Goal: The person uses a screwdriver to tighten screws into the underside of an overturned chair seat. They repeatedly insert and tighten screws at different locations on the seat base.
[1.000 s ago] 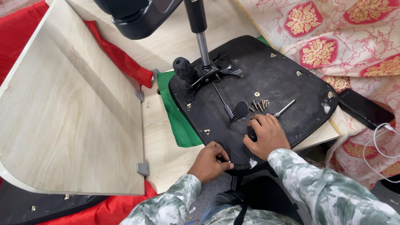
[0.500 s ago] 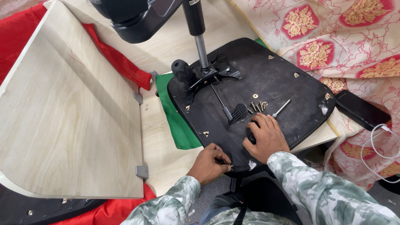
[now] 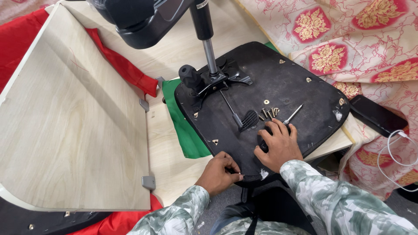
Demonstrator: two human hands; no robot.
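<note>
Upturned black chair seat point(image 3: 278, 87) lying underside-up across a pale wooden panel point(image 3: 165, 148), near edge toward the body. Best to keep the seat pinned flat while working the near rim, and keep the loose screws point(image 3: 267, 113) from rolling off. Left hand point(image 3: 217, 172) low at the near rim, wrist bent, fingertips pinched on something small at the edge; too small to identify. Right hand point(image 3: 278, 146) palm-down on the seat, fingers curled over a dark handle, apparently the screwdriver point(image 3: 292, 115) whose shaft pokes out beyond; grip loosely clenched. Lever paddle point(image 3: 249, 119) just beside that hand.
</note>
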